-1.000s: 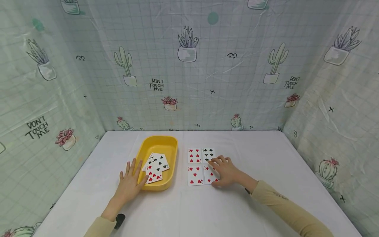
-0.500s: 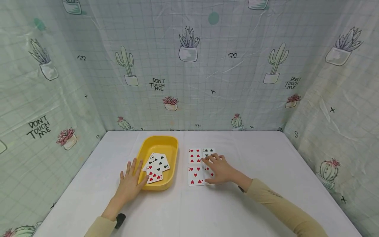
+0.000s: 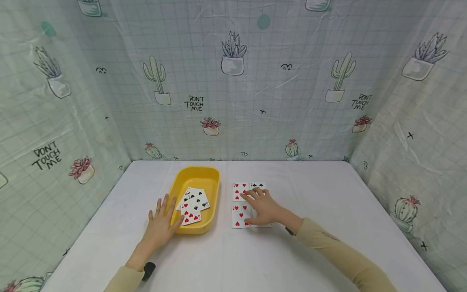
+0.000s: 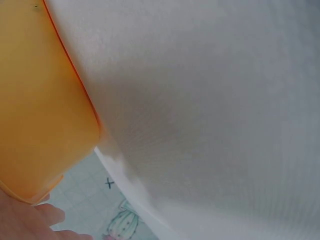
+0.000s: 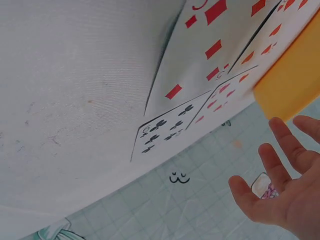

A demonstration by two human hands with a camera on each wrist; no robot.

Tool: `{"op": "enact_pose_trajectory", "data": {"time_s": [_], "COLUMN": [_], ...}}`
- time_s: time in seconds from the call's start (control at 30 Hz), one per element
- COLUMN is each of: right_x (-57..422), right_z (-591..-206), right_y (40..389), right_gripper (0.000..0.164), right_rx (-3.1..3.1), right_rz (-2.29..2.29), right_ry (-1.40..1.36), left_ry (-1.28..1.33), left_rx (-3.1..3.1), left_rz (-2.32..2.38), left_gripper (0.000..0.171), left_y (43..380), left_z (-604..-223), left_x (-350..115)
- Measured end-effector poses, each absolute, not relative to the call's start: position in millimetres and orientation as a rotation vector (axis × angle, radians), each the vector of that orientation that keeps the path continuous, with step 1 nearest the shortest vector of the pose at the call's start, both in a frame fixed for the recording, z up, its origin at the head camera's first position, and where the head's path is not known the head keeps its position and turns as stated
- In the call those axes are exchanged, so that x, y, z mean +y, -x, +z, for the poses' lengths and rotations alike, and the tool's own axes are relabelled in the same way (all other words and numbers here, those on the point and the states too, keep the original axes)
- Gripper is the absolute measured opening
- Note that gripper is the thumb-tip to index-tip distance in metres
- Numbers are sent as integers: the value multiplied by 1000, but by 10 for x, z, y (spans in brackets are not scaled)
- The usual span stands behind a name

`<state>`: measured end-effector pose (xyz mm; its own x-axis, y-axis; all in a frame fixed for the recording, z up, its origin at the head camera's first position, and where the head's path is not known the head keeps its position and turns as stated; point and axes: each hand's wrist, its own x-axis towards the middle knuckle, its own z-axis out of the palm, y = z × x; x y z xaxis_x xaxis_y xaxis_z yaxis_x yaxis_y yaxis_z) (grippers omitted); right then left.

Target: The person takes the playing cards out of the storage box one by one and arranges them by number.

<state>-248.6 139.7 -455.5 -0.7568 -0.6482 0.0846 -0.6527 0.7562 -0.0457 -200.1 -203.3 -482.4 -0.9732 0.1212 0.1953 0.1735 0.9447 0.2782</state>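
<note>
In the head view, my left hand (image 3: 157,231) rests at the left rim of the yellow tray (image 3: 197,172), fingers straight and spread. Inside the tray lie a few overlapping playing cards, with a spade card (image 3: 198,196) and a heart card (image 3: 191,217) on top. To the tray's right, four-cornered and face up, is a block of cards: six of hearts (image 3: 236,191), six of clubs (image 3: 258,185), five of hearts (image 3: 238,215) and five of diamonds (image 5: 192,60). My right hand (image 3: 265,209) hovers over them, fingers spread, gripping nothing and covering most of the five of diamonds.
A white cloth (image 3: 226,259) covers the table. Behind and on both sides hangs a cactus-print curtain (image 3: 262,73). Dark straps show at both wrists.
My right hand has slid left across the cards, from the five of diamonds toward the heart cards. The cards stay in place. My left hand and the tray have not moved.
</note>
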Motion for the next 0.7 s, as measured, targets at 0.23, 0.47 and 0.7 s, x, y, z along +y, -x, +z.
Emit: {"op": "enact_pose_trajectory", "data": {"time_s": [0.23, 0.47, 0.7], "right_x": [1274, 1118, 953], "right_z": [-4545, -4506, -4438], "right_y": [2508, 2520, 2512], "right_gripper": [77, 77, 73], "right_rx": [-2882, -2879, -2843], "right_rz": [118, 123, 182], "right_ry": [-1082, -1093, -1148], "left_ry": [220, 207, 217], "left_rx": [-2925, -2945, -2942], "left_rz": [-447, -440, -453], "left_gripper": [70, 69, 70], "left_y": [1999, 2011, 2001], "left_z": [-4825, -4808, -4793], "left_x": [-2021, -2020, -2011]}}
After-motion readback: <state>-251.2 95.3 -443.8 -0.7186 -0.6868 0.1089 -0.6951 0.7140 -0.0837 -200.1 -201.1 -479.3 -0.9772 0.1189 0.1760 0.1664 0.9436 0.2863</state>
